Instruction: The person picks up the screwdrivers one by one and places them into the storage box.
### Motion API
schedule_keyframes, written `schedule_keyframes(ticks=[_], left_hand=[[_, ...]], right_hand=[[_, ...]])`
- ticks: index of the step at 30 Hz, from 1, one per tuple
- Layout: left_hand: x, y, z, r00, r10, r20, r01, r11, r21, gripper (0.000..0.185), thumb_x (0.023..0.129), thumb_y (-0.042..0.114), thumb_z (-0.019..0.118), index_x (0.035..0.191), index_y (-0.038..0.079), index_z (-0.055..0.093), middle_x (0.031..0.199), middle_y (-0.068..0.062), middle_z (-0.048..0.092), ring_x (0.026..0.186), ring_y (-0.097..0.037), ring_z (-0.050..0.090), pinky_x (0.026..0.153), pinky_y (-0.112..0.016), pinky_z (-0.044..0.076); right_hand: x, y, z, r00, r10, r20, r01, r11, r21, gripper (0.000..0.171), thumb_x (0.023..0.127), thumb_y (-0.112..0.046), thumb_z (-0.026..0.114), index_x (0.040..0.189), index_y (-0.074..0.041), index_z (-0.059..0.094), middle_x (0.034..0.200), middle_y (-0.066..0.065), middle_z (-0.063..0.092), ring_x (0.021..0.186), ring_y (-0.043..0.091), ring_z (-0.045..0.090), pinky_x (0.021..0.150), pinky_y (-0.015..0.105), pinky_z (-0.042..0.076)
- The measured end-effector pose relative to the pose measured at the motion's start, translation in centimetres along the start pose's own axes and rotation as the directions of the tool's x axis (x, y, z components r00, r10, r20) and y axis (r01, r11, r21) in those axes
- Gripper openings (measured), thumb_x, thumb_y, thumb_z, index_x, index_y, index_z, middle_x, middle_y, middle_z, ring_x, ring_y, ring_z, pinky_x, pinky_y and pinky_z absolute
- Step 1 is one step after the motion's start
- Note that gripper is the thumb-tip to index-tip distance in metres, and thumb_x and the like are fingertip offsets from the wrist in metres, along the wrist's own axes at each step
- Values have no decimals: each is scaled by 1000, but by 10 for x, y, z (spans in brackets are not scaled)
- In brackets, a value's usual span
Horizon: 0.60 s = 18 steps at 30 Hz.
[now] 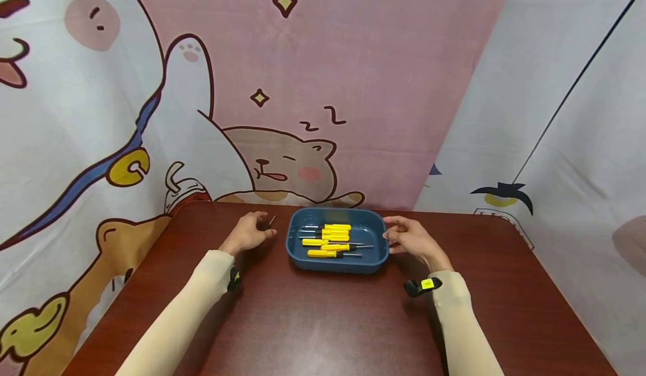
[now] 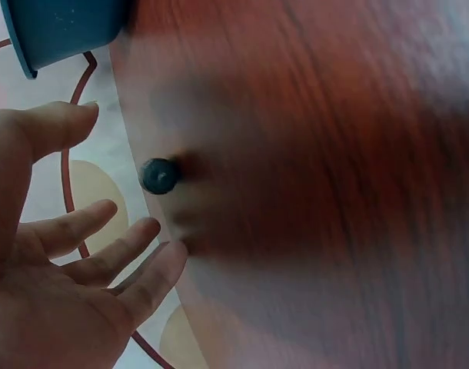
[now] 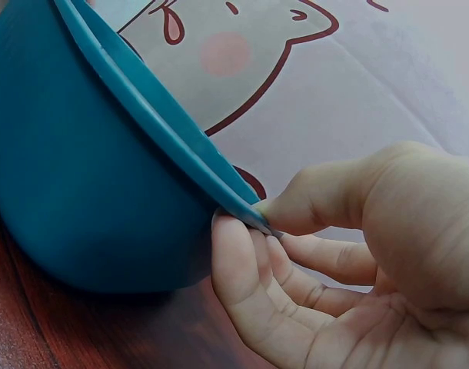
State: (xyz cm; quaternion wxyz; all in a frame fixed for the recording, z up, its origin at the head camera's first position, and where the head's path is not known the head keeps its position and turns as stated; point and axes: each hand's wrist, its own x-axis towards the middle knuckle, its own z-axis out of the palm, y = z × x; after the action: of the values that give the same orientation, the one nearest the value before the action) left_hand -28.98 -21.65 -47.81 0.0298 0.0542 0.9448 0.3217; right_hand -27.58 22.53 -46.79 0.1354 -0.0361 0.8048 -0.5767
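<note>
- A blue tray (image 1: 337,264) sits on the dark wooden table (image 1: 323,325), just past the table's middle towards twelve o'clock, and holds several yellow-handled screwdrivers (image 1: 330,241) lying roughly side by side, blades towards three o'clock.
- The right hand (image 1: 411,240) is at the tray's three o'clock edge. In the right wrist view its thumb lies on top of the rim and a fingertip (image 3: 233,254) presses beneath it, so the rim of the tray (image 3: 150,115) is pinched between them; the other fingers are curled loosely.
- The left hand (image 1: 248,233) lies at the tray's nine o'clock side, close to it but apart. In the left wrist view the fingers (image 2: 96,257) are spread and relaxed, holding nothing.
- A small dark object (image 2: 161,175), round-ended in the left wrist view, lies on the table just off the left fingertips; the view is too blurred to tell what it is.
- A cartoon backdrop (image 1: 282,163) with a sleeping animal and "z z" marks hangs behind the table at twelve o'clock.
- No brand or label on the tray or tools can be read.
</note>
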Motion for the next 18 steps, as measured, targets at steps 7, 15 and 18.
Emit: schedule_keyframes(ticks=[7,15,18], left_hand=[[5,-2,2,999,35,1,-35,998,52,58,91,23,76,137,-6,58,128,-25,66,119,-39,63,104,-55,51],[5,1,5,1000,11,4,-11,996,91,46,90,18,77,127,-5,64,112,-22,69,99,-32,66,92,-51,56],[4,3,5,1000,-23,15,21,995,99,45,90,17,76,127,-5,63,111,-21,68,95,-30,63,90,-50,56]], right_hand=[[-1,1,-1,1000,12,-6,-12,1000,-6,51,99,-4,62,148,-1,47,111,20,65,84,19,67,74,35,65],[-1,0,-1,1000,0,0,0,1000,1,54,98,-4,65,148,0,46,106,17,65,83,18,66,73,35,65],[0,0,0,1000,6,-6,-6,1000,-3,53,97,-4,66,147,0,47,105,16,65,82,18,66,73,35,65]])
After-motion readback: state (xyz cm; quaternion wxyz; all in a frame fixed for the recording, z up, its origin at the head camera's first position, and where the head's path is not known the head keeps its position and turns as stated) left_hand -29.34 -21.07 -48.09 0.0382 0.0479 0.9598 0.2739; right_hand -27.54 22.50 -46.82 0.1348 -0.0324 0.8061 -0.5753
